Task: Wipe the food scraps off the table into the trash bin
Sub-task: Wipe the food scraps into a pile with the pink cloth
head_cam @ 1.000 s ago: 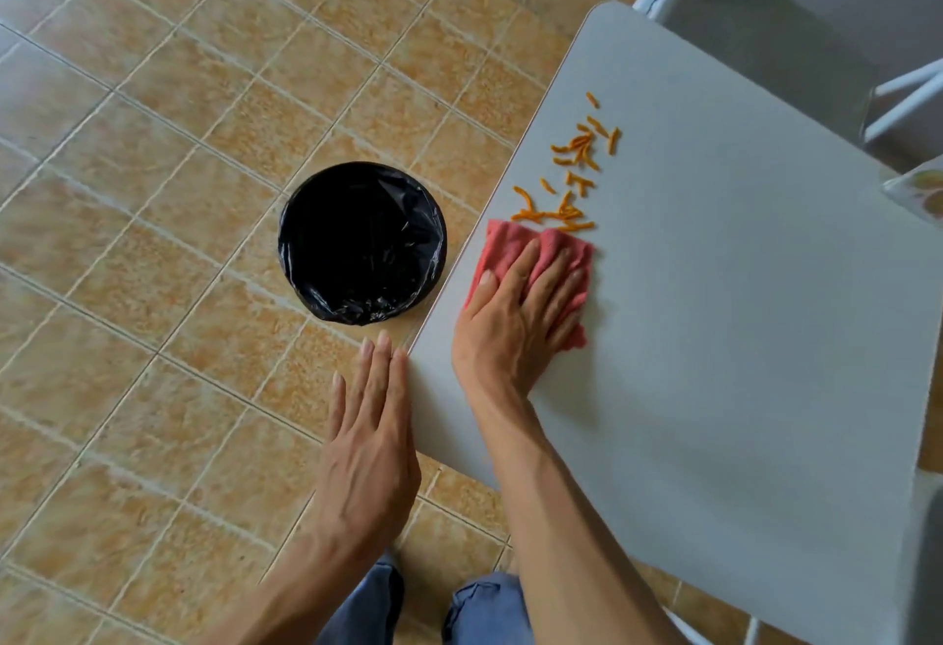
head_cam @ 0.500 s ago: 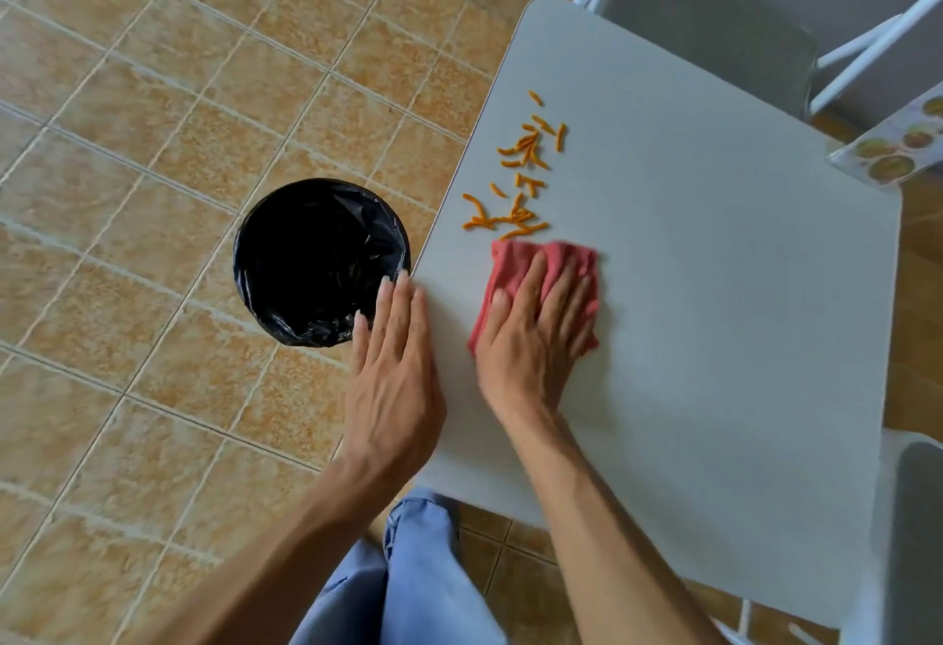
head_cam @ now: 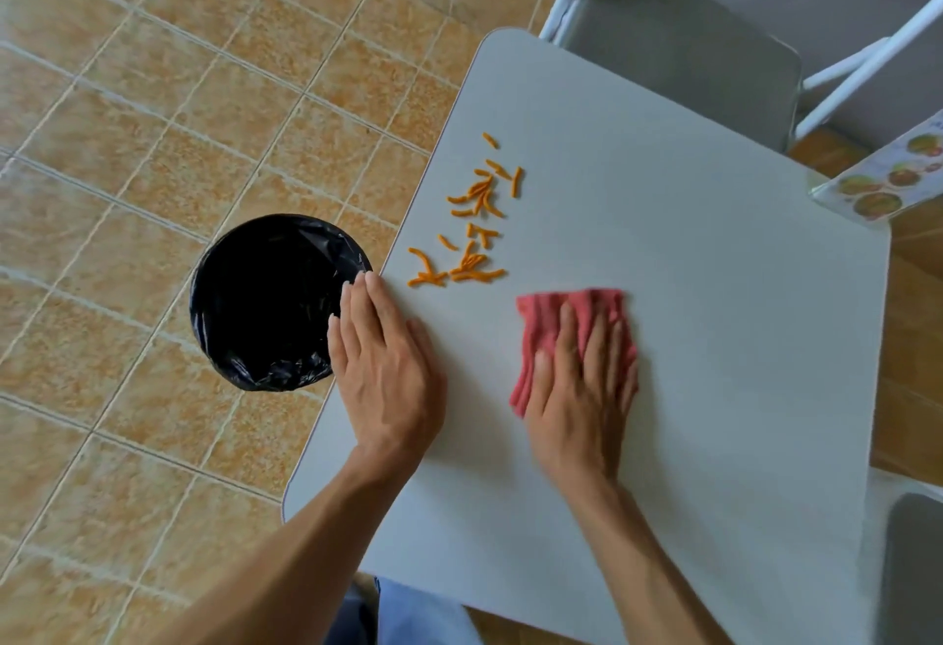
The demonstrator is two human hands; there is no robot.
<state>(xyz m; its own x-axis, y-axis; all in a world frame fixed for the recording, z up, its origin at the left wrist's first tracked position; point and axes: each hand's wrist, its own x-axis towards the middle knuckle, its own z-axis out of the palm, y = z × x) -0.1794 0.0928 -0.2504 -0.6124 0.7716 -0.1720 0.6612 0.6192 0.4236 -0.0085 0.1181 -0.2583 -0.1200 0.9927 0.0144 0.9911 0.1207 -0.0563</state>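
Observation:
Several orange food scraps [head_cam: 472, 228] lie scattered near the left edge of the grey table [head_cam: 714, 338]. A red cloth [head_cam: 566, 318] lies flat on the table to the right of and below the scraps, apart from them. My right hand [head_cam: 581, 389] presses flat on the cloth, fingers spread over it. My left hand [head_cam: 385, 363] rests flat at the table's left edge, fingers together, just below the scraps. A round trash bin with a black liner [head_cam: 265, 297] stands on the floor beside that edge, left of my left hand.
A grey folding chair [head_cam: 678, 42] with white legs stands behind the table's far side. A printed card with fruit pictures [head_cam: 888, 175] sits at the table's right corner. Another grey seat [head_cam: 913, 568] shows at the lower right. Tiled floor [head_cam: 153, 108] lies to the left.
My right hand slid the cloth to the right, away from the scraps and the table edge. My left hand moved up from below the table onto its left edge by the bin.

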